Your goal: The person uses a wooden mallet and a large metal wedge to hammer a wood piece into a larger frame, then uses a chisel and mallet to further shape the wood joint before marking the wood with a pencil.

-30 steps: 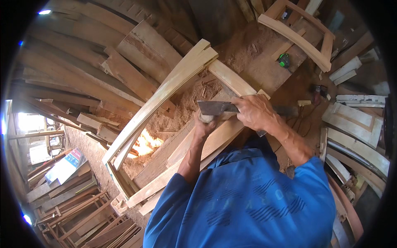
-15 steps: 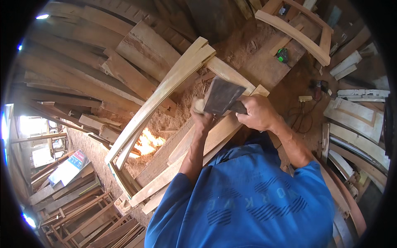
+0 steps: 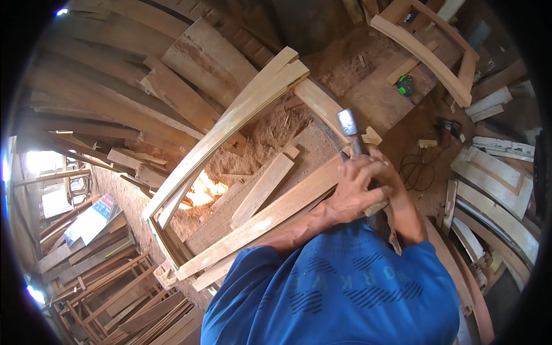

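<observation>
Both my hands are together at the near right corner of a curved pale wooden frame (image 3: 230, 129), just in front of my blue shirt. My right hand (image 3: 384, 164), partly hidden behind the left, grips a hammer, whose shiny head (image 3: 347, 122) and dark neck point away from me. My left hand (image 3: 353, 195) crosses over it with curled fingers. A pale wooden handle (image 3: 376, 208) pokes out beneath these fingers; the rest of that tool is mostly hidden. A small dark tip (image 3: 344, 155) shows beside the frame's near rail (image 3: 270, 221).
Bright light, perhaps a fire, glows (image 3: 204, 191) on the shavings inside the frame. Loose boards (image 3: 264, 190) lie there too. A green-and-black tape measure (image 3: 405, 85) rests on a board at far right. A cable (image 3: 417, 172) and stacked curved pieces (image 3: 489, 172) lie rightward.
My left hand has swung right and across onto my right hand. The broad dark blurred tool part has turned out of sight, and the hammer head now shows. The view has shifted slightly.
</observation>
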A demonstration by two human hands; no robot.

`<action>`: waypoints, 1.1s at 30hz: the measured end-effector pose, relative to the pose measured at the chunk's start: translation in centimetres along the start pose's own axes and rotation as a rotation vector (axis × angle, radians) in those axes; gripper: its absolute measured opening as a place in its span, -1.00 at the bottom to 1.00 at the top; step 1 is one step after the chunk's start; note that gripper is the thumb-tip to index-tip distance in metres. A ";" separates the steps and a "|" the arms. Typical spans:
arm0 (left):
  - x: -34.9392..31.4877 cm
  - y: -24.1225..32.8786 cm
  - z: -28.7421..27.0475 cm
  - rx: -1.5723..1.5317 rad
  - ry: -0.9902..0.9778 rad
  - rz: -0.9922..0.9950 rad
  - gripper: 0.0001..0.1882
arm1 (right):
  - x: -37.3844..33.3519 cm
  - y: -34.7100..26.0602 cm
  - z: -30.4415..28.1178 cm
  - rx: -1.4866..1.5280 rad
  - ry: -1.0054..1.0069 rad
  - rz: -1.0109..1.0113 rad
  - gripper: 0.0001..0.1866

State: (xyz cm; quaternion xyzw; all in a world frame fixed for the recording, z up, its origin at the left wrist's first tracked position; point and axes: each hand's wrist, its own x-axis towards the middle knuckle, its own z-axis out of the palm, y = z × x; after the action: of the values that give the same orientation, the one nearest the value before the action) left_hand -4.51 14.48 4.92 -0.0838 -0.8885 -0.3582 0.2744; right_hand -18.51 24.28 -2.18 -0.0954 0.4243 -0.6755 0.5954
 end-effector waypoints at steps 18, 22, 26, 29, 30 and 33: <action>-17.1 -18.3 -5.9 0.536 -0.538 -0.324 -0.65 | 6.9 -10.7 -14.8 -1.645 0.504 0.063 -0.52; -17.8 -19.2 -8.2 0.072 -0.332 -0.581 -0.64 | 7.9 -9.0 -15.5 -1.700 0.560 0.106 -0.48; -18.7 -19.8 -9.1 0.008 -0.219 -0.934 -0.48 | 8.4 -8.2 -14.5 -1.859 0.578 0.264 -0.51; -20.9 -21.1 -8.9 -0.125 -0.056 -0.830 -0.47 | 8.3 -7.0 -14.9 -1.945 0.619 0.133 -0.53; -21.2 -21.4 -9.3 -0.170 -0.085 -0.903 -0.46 | 8.2 -6.7 -15.2 -1.898 0.651 0.117 -0.49; -21.7 -21.9 -9.6 -0.196 -0.133 -0.982 -0.43 | 7.8 -6.9 -14.6 -1.825 0.677 0.130 -0.41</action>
State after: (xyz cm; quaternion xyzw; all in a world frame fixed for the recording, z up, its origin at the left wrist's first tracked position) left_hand 10.12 -7.02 -14.18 0.2960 -0.8008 -0.5206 0.0072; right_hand -34.91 23.61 -9.47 -0.2971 0.9375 -0.0448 0.1756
